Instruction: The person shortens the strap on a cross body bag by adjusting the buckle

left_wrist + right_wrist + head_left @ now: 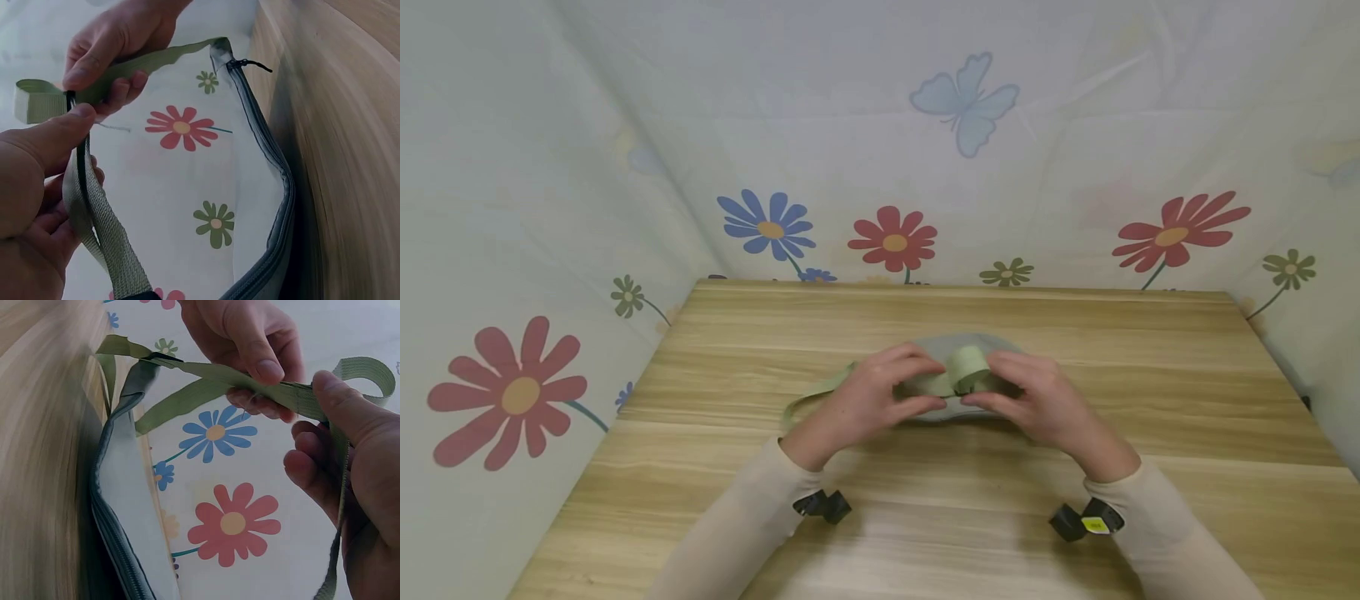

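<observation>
A flat grey zipped bag (pixel 1000 342) lies on the table beyond the hands, its dark zip (pixel 286 187) running along the near edge. Attached to it is a light green webbing strap (pixel 972 365). My left hand (pixel 880 387) pinches the strap between thumb and fingers. Close beside it, my right hand (pixel 1037 392) pinches the same webbing from the other side. A short loop of strap (pixel 369 365) sticks up between the hands by a narrow black slider (pixel 70 100). More webbing hangs below the fingers in both wrist views.
The wood-grain table (pixel 737 333) has a patterned cloth wall (pixel 820 125) at its back and sides. A slack length of strap (pixel 808 396) curves out left of the left hand. Small black cameras (pixel 823 505) sit on both wrists.
</observation>
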`<state>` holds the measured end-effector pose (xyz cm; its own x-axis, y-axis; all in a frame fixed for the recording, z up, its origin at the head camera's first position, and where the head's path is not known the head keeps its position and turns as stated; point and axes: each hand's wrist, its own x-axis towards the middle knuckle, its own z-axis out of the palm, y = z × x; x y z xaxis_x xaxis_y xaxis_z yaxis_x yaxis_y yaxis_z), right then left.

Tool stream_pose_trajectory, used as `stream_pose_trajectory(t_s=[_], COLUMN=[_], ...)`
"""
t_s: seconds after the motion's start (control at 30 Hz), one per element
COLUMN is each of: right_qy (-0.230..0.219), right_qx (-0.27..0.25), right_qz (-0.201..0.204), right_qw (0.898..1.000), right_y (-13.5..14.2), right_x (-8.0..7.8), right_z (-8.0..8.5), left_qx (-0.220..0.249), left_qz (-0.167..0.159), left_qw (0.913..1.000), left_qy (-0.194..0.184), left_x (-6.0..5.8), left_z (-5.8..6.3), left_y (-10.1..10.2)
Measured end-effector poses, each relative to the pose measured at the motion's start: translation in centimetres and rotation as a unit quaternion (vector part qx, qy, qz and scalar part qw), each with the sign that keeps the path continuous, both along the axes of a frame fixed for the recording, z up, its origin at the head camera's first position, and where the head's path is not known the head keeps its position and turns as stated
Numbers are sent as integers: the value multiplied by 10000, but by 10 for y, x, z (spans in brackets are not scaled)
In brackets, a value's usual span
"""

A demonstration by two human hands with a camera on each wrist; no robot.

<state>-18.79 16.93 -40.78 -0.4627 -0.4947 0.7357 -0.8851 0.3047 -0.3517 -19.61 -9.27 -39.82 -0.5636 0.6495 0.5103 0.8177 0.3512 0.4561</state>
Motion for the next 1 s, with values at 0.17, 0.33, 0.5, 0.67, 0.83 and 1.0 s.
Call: stream_pose_trajectory(t_s=[0.17,0.33,0.5,0.67,0.83,1.0], right_qy=[-148,-215,-135,-65,30,174], right_qx=[202,262,244,210,152,244], right_qz=[-80,-153,-122,-65,-112,-237], right_qw=[9997,9993,9995,9997,9998,9993], right_y=[3,3,3,5,8,11], right_x=[2,3,4,4,3,4], right_z=[2,2,2,3,4,5], left_qx=[-278,-591,-863,-902,-899,-1007], left_qz=[63,60,116,198,316,450], left_qw=[9989,9936,9899,9897,9911,9892], left_qy=[367,960,1114,1092,926,966], left_x=[1,3,7,8,9,12], left_z=[1,4,9,10,9,6], left_y=[-4,-5,-9,-14,-23,-34])
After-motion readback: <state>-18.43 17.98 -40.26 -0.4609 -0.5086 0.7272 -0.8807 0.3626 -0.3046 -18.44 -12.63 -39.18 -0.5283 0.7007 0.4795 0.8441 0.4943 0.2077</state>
